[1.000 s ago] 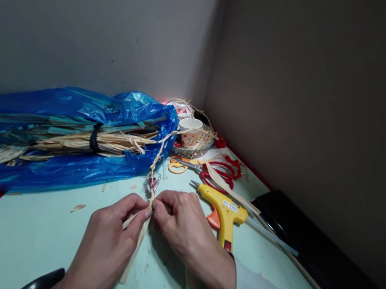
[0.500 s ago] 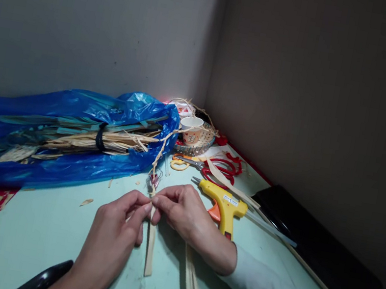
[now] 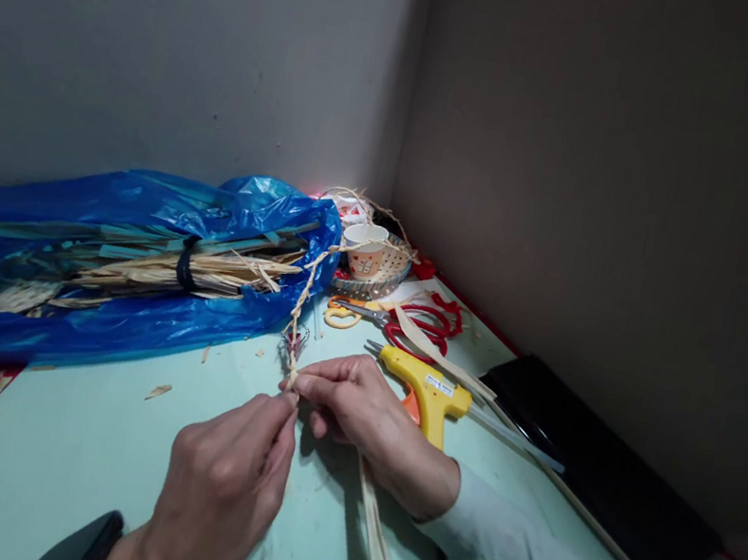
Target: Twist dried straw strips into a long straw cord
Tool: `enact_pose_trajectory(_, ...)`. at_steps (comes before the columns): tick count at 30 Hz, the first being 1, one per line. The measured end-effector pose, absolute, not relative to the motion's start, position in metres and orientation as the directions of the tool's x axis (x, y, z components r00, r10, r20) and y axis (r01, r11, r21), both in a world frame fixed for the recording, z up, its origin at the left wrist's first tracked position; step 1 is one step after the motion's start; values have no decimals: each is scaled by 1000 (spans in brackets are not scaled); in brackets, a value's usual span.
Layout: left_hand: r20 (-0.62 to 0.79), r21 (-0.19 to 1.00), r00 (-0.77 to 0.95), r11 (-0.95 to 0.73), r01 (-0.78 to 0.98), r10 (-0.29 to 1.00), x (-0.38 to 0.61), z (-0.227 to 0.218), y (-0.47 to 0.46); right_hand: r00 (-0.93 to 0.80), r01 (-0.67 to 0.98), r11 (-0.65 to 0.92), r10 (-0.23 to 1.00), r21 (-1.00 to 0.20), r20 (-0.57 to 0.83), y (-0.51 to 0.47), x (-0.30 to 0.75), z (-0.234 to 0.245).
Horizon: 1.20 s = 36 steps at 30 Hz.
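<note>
My left hand [image 3: 226, 486] and my right hand [image 3: 361, 413] meet at the near end of a thin braided straw cord [image 3: 302, 301], both with fingers pinched on it. The cord runs away from me over the pale green table [image 3: 62, 447] toward a small basket [image 3: 386, 273]. A small clip [image 3: 295, 341] sits on the cord just beyond my fingertips. Loose flat straw strips [image 3: 376, 536] trail from under my right hand toward me.
A blue plastic bag [image 3: 52, 300] holds a tied bundle of straw [image 3: 152, 265] at left. A yellow glue gun [image 3: 427, 391], red scissors [image 3: 420, 327] and yellow-handled scissors [image 3: 343, 313] lie right of the cord. A paper cup [image 3: 363, 249] stands in the basket. A black tray [image 3: 593, 473] lies along the right wall.
My left hand has turned over and closed tighter at the cord's end. The strip that hung below my fingers is no longer visible there. My right hand has shifted slightly.
</note>
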<state>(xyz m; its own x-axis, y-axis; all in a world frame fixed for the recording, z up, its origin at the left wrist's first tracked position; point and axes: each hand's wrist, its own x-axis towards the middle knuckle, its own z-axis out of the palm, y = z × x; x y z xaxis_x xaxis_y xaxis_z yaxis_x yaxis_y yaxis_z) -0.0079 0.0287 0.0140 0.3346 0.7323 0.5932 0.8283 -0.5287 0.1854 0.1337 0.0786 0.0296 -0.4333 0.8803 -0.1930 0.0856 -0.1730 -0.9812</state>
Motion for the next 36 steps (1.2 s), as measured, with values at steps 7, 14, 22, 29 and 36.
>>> enact_pose_trajectory(7,435,519,173,-403,754,884,-14,27,33,-380,80,-166,907,-983,-184,79,133,27)
enact_pose_trajectory(14,-184,967,147,152,207,972,-14,30,64,-463,59,-91,880,-994,-108,81,134,21)
enact_pose_trajectory(22,-345,931,274,365,-22,898,-20,27,65,-461,326,121,886,-938,-46,84,139,25)
enact_pose_trajectory(29,-281,955,175,255,154,944,-20,26,65,-417,425,204,909,-882,10,84,136,20)
enact_pose_trajectory(36,-129,953,-11,127,274,992,-14,21,61,-392,544,330,913,-772,114,77,136,27)
